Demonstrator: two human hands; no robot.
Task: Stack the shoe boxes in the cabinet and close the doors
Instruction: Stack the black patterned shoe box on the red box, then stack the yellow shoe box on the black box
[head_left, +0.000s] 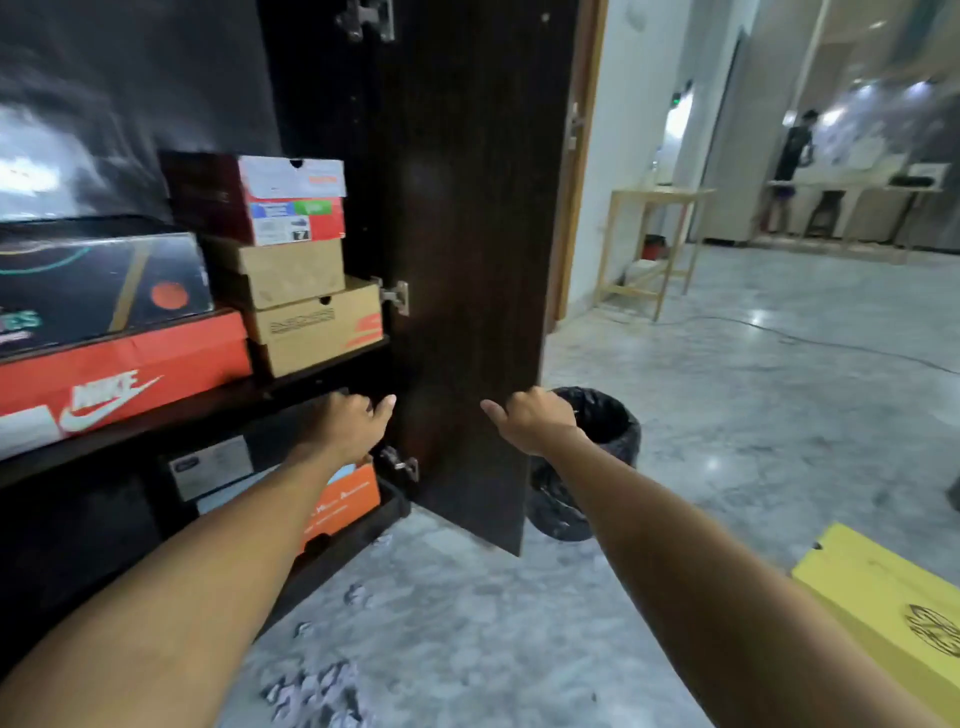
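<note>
Now door-closing step: your right hand (530, 418) curls fingers round open door (467, 260) edge; left hand (348, 423) fingers hidden under shelf (218, 410), cannot tell. Next: swing door left.

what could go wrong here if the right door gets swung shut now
The left hand sits inside the cabinet by the hinge side of the open door, so fingers could get pinched. The tan box on the shelf seems to jut toward the front edge and might block the door. A yellow box still lies on the floor.
</note>
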